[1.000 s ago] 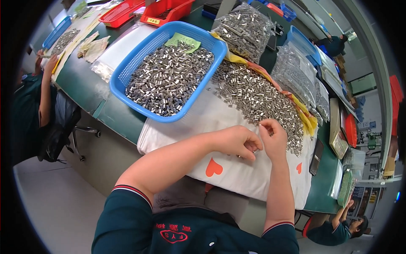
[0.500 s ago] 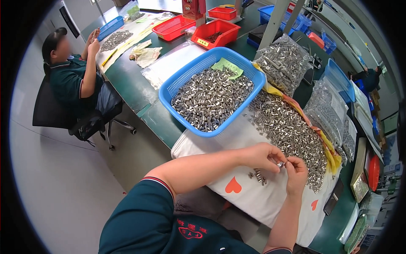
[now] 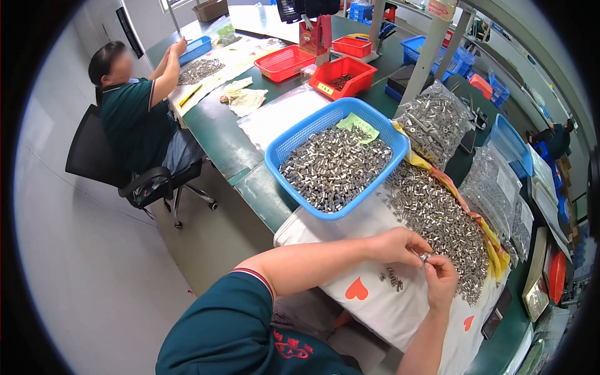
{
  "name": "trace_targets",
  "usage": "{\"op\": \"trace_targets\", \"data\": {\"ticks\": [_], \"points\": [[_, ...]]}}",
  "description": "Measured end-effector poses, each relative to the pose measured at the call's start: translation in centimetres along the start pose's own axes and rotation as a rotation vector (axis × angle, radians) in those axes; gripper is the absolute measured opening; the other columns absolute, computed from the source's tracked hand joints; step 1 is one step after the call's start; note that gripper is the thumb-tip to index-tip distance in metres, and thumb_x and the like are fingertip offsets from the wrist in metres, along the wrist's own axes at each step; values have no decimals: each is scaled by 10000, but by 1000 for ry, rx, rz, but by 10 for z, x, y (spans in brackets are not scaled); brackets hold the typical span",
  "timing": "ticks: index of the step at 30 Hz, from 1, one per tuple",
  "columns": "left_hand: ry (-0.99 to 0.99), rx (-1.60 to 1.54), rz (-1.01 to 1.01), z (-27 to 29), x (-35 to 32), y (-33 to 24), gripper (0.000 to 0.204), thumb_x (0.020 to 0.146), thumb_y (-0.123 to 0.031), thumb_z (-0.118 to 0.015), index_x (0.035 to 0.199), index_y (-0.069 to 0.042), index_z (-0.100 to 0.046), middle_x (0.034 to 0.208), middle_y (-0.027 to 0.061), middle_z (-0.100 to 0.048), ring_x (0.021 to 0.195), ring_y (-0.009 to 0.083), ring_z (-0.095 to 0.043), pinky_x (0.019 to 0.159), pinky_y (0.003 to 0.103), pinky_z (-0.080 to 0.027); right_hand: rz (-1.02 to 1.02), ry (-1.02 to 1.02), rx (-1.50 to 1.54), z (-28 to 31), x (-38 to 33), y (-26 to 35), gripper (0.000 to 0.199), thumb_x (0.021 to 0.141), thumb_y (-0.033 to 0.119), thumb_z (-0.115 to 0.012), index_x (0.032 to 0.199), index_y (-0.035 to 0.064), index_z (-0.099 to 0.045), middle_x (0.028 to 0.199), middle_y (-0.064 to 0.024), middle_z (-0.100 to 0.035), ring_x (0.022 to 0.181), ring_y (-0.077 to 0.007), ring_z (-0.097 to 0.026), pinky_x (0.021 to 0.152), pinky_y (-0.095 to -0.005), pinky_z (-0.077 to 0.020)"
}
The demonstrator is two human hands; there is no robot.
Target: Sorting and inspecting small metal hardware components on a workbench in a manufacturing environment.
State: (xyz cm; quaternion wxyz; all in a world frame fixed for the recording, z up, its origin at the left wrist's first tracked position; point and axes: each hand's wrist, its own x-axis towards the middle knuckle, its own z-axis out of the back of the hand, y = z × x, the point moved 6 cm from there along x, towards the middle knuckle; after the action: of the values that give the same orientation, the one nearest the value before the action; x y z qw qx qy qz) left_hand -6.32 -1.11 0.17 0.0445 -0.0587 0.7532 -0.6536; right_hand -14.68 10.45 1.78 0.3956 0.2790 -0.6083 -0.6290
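I am pinching one small, shiny metal sleeve (image 3: 425, 257) between the fingertips of my left hand (image 3: 400, 245) and my right hand (image 3: 441, 279), both closed on it just above the white cloth with red hearts (image 3: 375, 300) on the near right of the table (image 3: 219, 134). It is looking light, rigid and slick, so I am gripping it by its ends. The loose heap of silvery metal sleeves (image 3: 437, 219) is lying just beyond.

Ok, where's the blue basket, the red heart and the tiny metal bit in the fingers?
blue basket (image 3: 282, 147), head view, on its left rim.
red heart (image 3: 356, 289), head view, on the middle of the heart on the white cloth.
metal bit (image 3: 425, 257), head view, on the small piece pinched between both hands.
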Motion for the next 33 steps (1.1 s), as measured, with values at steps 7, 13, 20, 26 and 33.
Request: {"op": "trace_targets", "data": {"ticks": [7,13,20,26,33], "points": [[-9,65,-10,3,0,-2,397,728,-90,-667,1104,-17,-560,967,64,-617,868,94,-579,790,231,-469,-72,-39,-39,0,0,-3,111,731,-65,-575,822,-1,-564,811,-34,-557,741,-101,-507,686,-220,-404],[-20,146,-32,1,1,-2,403,720,-95,-677,1098,-14,-563,946,63,-627,850,95,-587,779,231,-474,87,-120,-404,-8,-3,19,81,720,-63,-584,777,-7,-571,741,-38,-562,683,-98,-507,644,-217,-412],[15,104,-9,1,0,-3,396,714,-79,-680,1088,-11,-568,931,60,-627,836,101,-587,766,230,-476,66,-110,-381,-4,-2,20,71,718,-54,-598,766,-8,-575,709,-29,-564,652,-91,-504,613,-218,-410],[55,81,-18,-2,-4,-2,369,689,-83,-686,1039,-13,-593,901,74,-631,795,124,-588,726,241,-477,-111,-13,-252,-2,0,5,78,703,-43,-604,746,8,-564,702,4,-543,645,-61,-474,613,-197,-388],[130,256,-26,-12,-6,-6,382,693,-106,-683,1060,-50,-590,888,49,-633,800,109,-585,735,239,-472,-206,28,-203,19,-1,2,79,741,-29,-580,794,15,-541,719,3,-515,648,-67,-458,606,-194,-380]]}}
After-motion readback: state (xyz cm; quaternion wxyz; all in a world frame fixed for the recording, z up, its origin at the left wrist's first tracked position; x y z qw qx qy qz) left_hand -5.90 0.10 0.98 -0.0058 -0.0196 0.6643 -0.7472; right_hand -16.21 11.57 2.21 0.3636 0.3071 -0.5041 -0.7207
